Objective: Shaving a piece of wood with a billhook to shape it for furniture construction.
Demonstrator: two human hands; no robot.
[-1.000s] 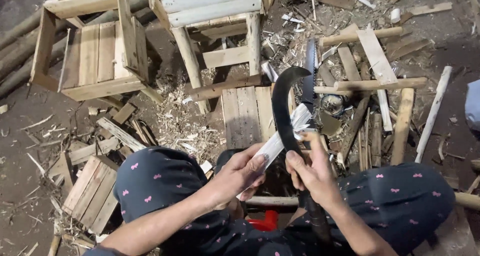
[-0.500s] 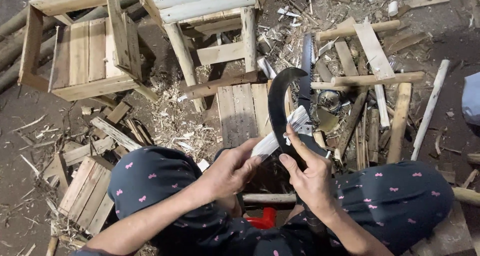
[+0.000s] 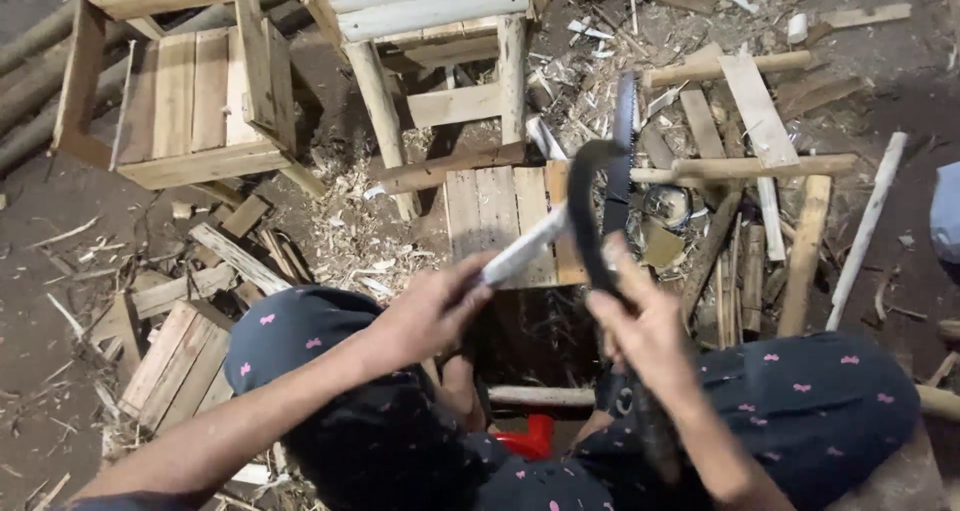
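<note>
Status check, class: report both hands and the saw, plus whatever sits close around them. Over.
Left hand gripping a pale flat tool laid against the bow saw. Right hand clamped on the saw's dark frame. Wooden stool, slat panel and offcuts crowd the ground ahead.

Your right hand (image 3: 645, 321) covers the middle of the dark curved saw frame (image 3: 585, 201), and its lower end blurs against your patterned trousers (image 3: 800, 411). Your left hand (image 3: 430, 306) hides the near end of the pale strip (image 3: 525, 246). At the right edge, a bluish thing (image 3: 945, 216) is cut off. The red object (image 3: 525, 436) between your knees is mostly hidden.
</note>
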